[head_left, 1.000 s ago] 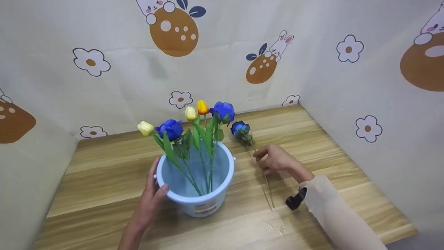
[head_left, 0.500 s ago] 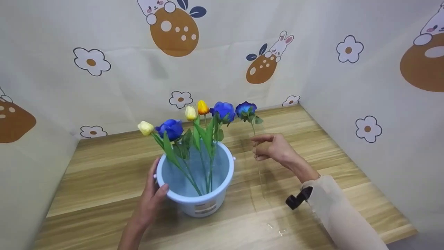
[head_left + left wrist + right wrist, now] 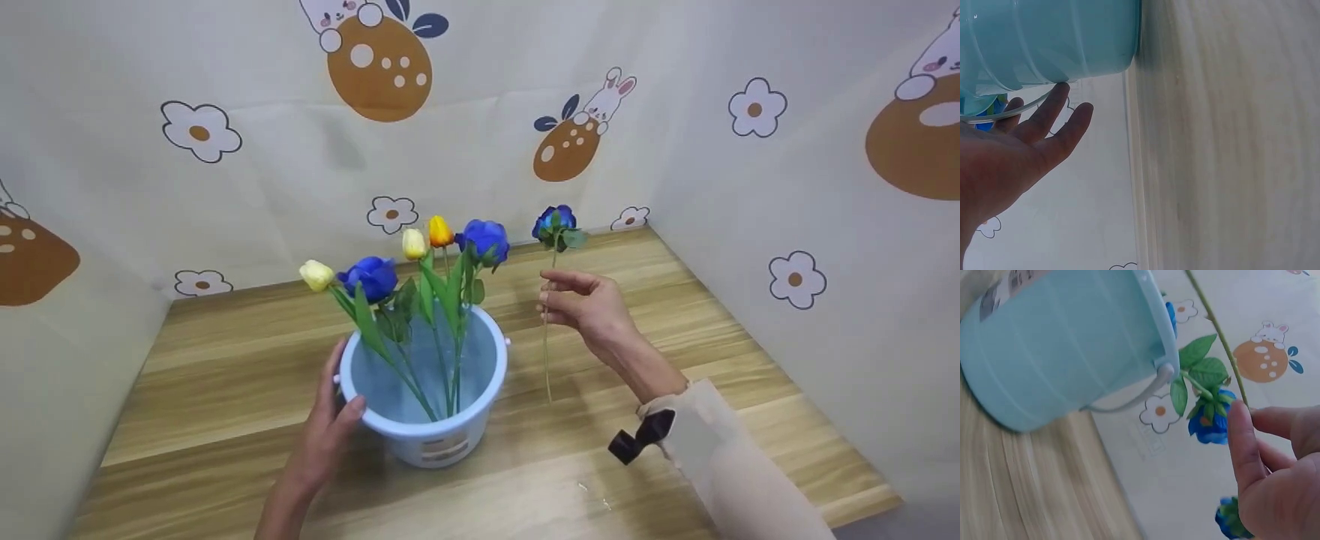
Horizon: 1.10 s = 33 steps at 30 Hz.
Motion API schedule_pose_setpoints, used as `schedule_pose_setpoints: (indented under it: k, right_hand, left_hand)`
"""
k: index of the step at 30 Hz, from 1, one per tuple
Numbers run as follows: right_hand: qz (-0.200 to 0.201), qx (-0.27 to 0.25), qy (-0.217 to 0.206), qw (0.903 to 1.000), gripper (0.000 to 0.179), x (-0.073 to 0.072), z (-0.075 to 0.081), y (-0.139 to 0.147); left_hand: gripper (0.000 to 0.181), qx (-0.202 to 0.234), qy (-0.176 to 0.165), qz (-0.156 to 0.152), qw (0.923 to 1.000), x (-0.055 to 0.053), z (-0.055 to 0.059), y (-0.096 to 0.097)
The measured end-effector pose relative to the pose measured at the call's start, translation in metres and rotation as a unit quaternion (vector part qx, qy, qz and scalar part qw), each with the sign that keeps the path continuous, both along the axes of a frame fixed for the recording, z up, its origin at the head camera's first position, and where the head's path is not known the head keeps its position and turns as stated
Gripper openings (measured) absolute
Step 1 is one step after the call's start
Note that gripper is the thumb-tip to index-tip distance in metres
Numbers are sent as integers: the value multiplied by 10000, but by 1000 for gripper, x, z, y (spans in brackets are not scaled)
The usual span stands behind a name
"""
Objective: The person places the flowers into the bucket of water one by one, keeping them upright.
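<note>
A light blue bucket (image 3: pixel 431 430) stands on the wooden table with several artificial flowers in it: two pale yellow tulips (image 3: pixel 317 276), an orange tulip (image 3: pixel 440 232) and two blue roses (image 3: pixel 369 278). My left hand (image 3: pixel 328 431) rests against the bucket's left side, thumb at the rim. The left wrist view has its fingers fairly straight, touching the wall by the handle. To the right of the bucket, my right hand (image 3: pixel 596 304) pinches the thin stem of another blue rose (image 3: pixel 553 226), bloom up. In the right wrist view that rose's bloom (image 3: pixel 1230 518) is partly hidden behind the hand.
A pale cloth wall (image 3: pixel 480 150) printed with bunnies and flowers encloses the table (image 3: pixel 240 352). Small shiny bits (image 3: pixel 592 495) lie near the front. A black device (image 3: pixel 643 436) is strapped at the right cuff.
My right hand has lifted the blue rose off the table and turned it upright, moving it away from me. The left hand and bucket have stayed in place.
</note>
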State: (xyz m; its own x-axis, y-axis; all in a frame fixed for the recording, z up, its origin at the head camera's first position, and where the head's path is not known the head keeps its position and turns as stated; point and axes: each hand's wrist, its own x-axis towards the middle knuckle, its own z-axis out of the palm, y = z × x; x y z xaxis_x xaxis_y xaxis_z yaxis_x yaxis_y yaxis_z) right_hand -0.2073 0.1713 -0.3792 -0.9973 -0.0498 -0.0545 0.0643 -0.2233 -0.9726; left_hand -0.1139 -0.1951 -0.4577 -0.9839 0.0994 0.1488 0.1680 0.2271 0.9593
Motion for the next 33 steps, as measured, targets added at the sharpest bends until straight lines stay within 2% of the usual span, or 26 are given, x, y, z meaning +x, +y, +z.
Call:
schedule_pose_setpoints:
  k: [4, 8, 13, 20, 30, 33]
  right_hand:
    - [-82, -429, -52, 9990, 40, 3, 2, -4]
    - [-135, -390, -80, 9991, 38, 6, 4, -8]
    - [-177, -398, -58, 9990, 44, 9, 7, -13]
    - [-264, -735, 67, 9969, 38, 16, 12, -21]
    - [-647, -989, 501, 9917, 31, 24, 17, -37]
    - [-724, -1127, 643, 9889, 32, 25, 18, -42]
  left_hand:
    - [75, 26, 126, -19, 9999, -1, -2, 0]
    - [75, 17, 331, -35, 9994, -1, -4, 0]
    - [74, -44, 308, -1, 9995, 0, -3, 0]
    - [74, -29, 159, 11, 9999, 0, -1, 0]
    - [74, -29, 63, -6, 10000, 0, 0, 0]
    - [74, 1, 165, -40, 9999, 0, -1, 0]
